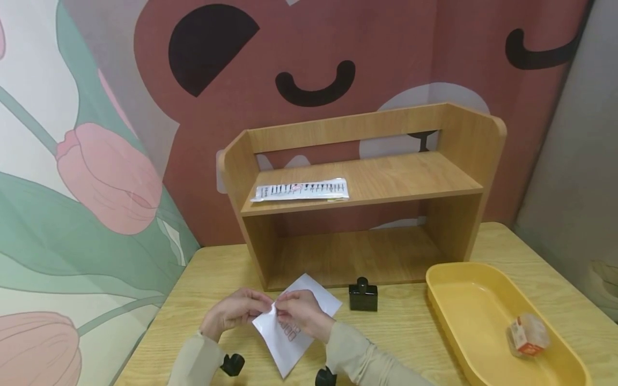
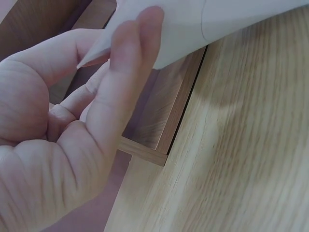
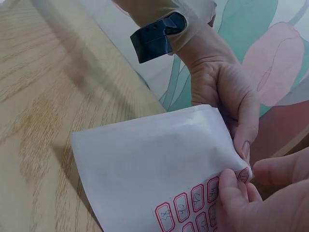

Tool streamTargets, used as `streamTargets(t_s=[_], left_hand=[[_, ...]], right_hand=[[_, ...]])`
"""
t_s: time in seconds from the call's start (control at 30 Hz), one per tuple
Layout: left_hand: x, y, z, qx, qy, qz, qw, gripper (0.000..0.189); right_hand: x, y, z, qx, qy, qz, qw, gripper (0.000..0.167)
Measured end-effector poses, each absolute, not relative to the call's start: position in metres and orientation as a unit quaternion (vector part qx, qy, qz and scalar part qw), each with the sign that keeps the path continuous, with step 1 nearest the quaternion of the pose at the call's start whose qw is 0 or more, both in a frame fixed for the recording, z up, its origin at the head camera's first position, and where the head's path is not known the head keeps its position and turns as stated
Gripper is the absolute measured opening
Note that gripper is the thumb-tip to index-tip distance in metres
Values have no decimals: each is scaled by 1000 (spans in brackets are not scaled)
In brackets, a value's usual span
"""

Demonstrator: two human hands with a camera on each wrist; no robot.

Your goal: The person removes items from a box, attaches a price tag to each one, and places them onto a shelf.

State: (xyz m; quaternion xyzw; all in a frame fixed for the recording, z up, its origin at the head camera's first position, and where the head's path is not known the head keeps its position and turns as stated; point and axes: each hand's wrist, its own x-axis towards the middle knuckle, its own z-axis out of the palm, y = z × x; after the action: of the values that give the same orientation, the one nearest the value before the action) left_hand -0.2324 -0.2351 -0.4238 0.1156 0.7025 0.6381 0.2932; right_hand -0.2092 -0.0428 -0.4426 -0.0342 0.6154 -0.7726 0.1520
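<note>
A white sheet of paper [image 1: 306, 316] with rows of red-bordered labels, handwriting inside them, is held up in front of the wooden shelf. My left hand [image 1: 238, 311] pinches its edge between thumb and fingers; in the left wrist view that hand [image 2: 72, 111] has a pointed paper corner between the fingertips. Right beside it, my right hand [image 1: 304, 311] pinches the same edge. In the right wrist view the right hand's fingertips [image 3: 231, 188] overlap the end of the label rows [image 3: 197, 197], facing the left thumb. The sheet bends where both hands meet.
Behind the hands stands a two-tier wooden shelf [image 1: 369, 182], a flat printed packet [image 1: 301, 190] on its upper board. A small black boxy object with a knob [image 1: 363, 297] sits before it. At right, a yellow tray [image 1: 444, 316] contains a small clear container with a red-and-white label [image 1: 528, 335].
</note>
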Motion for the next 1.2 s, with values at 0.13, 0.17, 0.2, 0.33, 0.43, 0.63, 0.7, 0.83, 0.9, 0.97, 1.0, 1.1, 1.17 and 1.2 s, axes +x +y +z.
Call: streamTargets(t_s=[0.13, 0.17, 0.2, 0.33, 0.43, 0.63, 0.7, 0.83, 0.9, 0.97, 1.0, 1.1, 1.17, 1.2], left_hand=[[-232, -234, -424, 115, 704, 637, 291, 19], [-232, -233, -425, 115, 705, 637, 291, 19], [-232, -233, -425, 115, 705, 636, 292, 19], [-233, -232, -425, 113, 705, 636, 292, 19], [-233, -231, -425, 114, 706, 636, 288, 20], [-233, -228, -426, 104, 710, 636, 283, 19], [-233, -228, -427, 102, 711, 637, 282, 19], [-233, -229, -427, 107, 710, 637, 281, 18], [-233, -230, -426, 112, 710, 636, 282, 18], [-233, -231, -426, 116, 711, 633, 283, 19], [-233, -232, -426, 117, 712, 631, 284, 19], [-233, -235, -428, 119, 720, 624, 281, 19], [-232, -236, -429, 120, 723, 620, 281, 20], [-232, -237, -430, 122, 724, 618, 282, 20]], right_hand=[[-211, -42, -445, -28, 586, -792, 169, 18], [-211, -42, -445, -26, 583, -794, 171, 19], [-211, -42, -446, -25, 582, -794, 172, 20], [-210, -42, -445, -31, 591, -788, 167, 22], [-209, -43, -445, -37, 607, -779, 149, 22], [-204, -44, -444, -40, 663, -742, 87, 20], [-203, -45, -443, -43, 675, -733, 72, 19], [-201, -46, -441, -47, 685, -725, 56, 17], [-201, -46, -440, -51, 686, -723, 56, 16], [-201, -46, -439, -55, 687, -722, 62, 15], [-201, -45, -439, -57, 688, -721, 66, 14], [-201, -43, -439, -65, 695, -712, 72, 12], [-202, -42, -440, -68, 705, -702, 72, 10], [-203, -42, -441, -70, 710, -697, 71, 10]])
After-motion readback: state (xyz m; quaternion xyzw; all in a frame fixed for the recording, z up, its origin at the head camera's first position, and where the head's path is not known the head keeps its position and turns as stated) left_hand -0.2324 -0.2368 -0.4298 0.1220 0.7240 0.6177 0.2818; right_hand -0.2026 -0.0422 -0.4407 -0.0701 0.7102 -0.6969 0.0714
